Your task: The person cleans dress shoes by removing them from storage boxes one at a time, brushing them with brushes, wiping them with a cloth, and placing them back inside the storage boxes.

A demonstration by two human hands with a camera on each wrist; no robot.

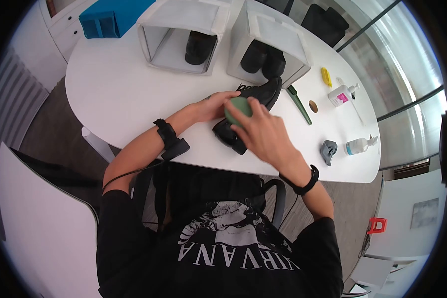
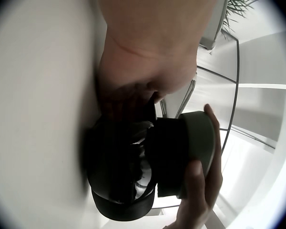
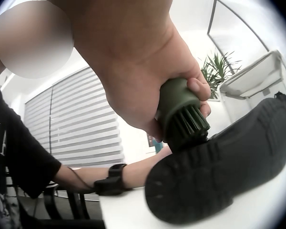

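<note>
A black lace-up shoe (image 1: 268, 94) is at the table's near edge, its dark sole (image 3: 219, 171) facing the right wrist camera. My left hand (image 1: 214, 106) holds the shoe from the left side; in the left wrist view its fingers are in shadow against the black upper (image 2: 117, 171). In my right hand (image 1: 267, 130) is a green-backed brush (image 1: 238, 110), gripped between thumb and fingers. Its dark bristles (image 3: 189, 123) meet the shoe's upper in the right wrist view.
Two white boxes (image 1: 184, 15) (image 1: 270, 35) hold black shoes behind my hands. To the right lie a green long-handled brush (image 1: 299, 104), a yellow item (image 1: 326, 76), a grey cloth (image 1: 328, 151) and two pump bottles (image 1: 340, 96) (image 1: 358, 146). A blue case (image 1: 111, 20) sits back left.
</note>
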